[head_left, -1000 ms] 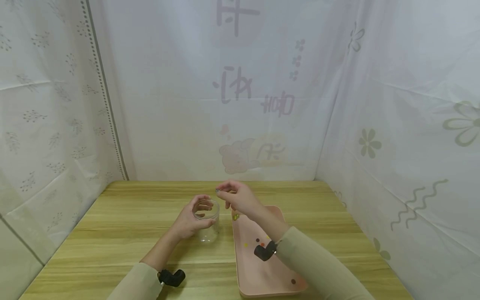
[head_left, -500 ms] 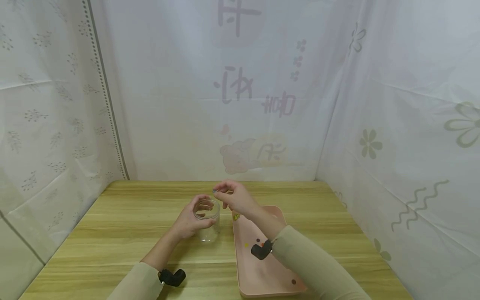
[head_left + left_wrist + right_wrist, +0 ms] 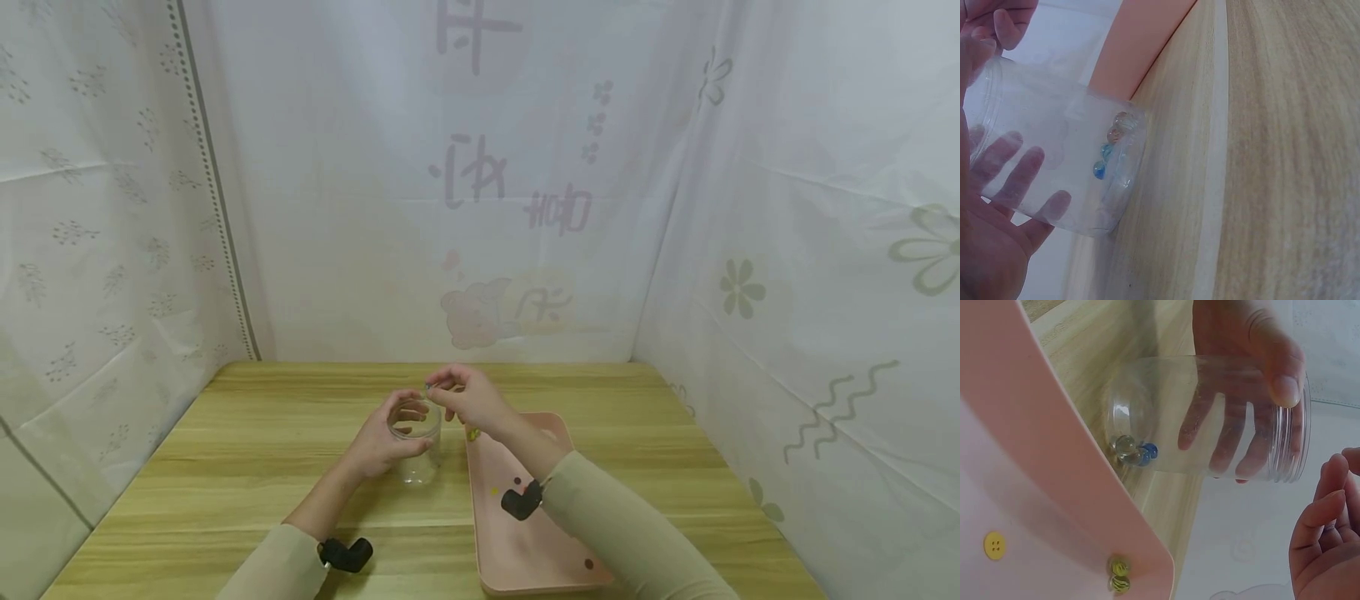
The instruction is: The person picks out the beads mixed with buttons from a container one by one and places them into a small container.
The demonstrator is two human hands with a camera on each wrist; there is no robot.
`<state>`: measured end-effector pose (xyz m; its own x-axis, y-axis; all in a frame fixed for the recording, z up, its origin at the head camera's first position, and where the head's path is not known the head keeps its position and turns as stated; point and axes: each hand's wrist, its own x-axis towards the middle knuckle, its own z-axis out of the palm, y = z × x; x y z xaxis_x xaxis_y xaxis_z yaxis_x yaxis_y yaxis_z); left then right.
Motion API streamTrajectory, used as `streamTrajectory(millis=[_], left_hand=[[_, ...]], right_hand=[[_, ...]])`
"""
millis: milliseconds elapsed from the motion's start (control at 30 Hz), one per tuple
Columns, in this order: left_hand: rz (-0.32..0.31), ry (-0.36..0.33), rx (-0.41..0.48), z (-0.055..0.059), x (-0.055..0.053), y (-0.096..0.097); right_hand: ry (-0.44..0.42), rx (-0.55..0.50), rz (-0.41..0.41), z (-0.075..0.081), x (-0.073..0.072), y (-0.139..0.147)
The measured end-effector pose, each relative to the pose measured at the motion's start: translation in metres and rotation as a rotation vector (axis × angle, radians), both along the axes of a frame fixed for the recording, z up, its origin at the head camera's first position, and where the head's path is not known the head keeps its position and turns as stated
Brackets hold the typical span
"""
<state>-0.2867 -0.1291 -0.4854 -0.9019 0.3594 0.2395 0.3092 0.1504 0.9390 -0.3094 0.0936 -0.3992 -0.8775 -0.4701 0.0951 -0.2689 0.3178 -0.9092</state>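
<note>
My left hand (image 3: 373, 442) grips a clear plastic jar (image 3: 415, 468) from the left, thumb and fingers spread round its upper part. The jar stands upright with its mouth uncovered. Several glass marbles (image 3: 1110, 147), some blue and some clear or brownish, lie at its bottom in the left wrist view. Thumb and fingertips of my right hand (image 3: 478, 404) pinch a small bluish marble (image 3: 428, 386) just above the jar's right rim. In the right wrist view that hand's curled fingers hide the marble.
Right of the jar lies a pink tray (image 3: 510, 567), partly under my right forearm. It holds two yellow-green striped marbles (image 3: 1120, 575) in a corner, a yellow button (image 3: 994, 545) and dark buttons (image 3: 588, 564). Curtains surround the wooden table (image 3: 262, 433).
My right hand has shifted slightly left, then a little down, bringing the pinched marble closer to the jar's mouth. The left hand and jar have stayed in place.
</note>
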Motion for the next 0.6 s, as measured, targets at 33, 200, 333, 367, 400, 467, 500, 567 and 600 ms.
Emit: streamTrajectory(millis=[33, 200, 333, 367, 400, 467, 500, 567, 600], left_hand=[[0.001, 0.001, -0.007, 0.000, 0.000, 0.000], [0.000, 0.001, -0.004, 0.002, 0.001, 0.000], [0.001, 0.003, -0.006, 0.002, 0.001, 0.001], [0.001, 0.004, -0.007, 0.001, 0.001, 0.001], [0.001, 0.005, -0.008, 0.001, 0.001, 0.001], [0.003, 0.001, -0.006, 0.001, 0.001, 0.001], [0.003, -0.002, -0.003, 0.001, 0.001, 0.000], [0.003, -0.006, 0.001, 0.001, 0.001, 0.000], [0.002, -0.010, 0.003, 0.001, 0.002, 0.000]], right_hand=[[0.001, 0.001, -0.004, -0.001, 0.000, 0.000], [0.005, 0.002, -0.020, -0.001, 0.002, 0.003], [-0.011, -0.020, -0.026, -0.004, -0.001, 0.010], [-0.011, -0.022, -0.029, -0.005, -0.002, 0.013], [-0.013, -0.026, -0.031, -0.005, -0.003, 0.016], [-0.013, -0.027, -0.041, -0.006, -0.004, 0.021], [-0.008, -0.023, -0.048, -0.007, -0.004, 0.025], [0.010, -0.012, -0.060, -0.009, -0.005, 0.031], [0.012, -0.010, -0.066, -0.010, -0.006, 0.034]])
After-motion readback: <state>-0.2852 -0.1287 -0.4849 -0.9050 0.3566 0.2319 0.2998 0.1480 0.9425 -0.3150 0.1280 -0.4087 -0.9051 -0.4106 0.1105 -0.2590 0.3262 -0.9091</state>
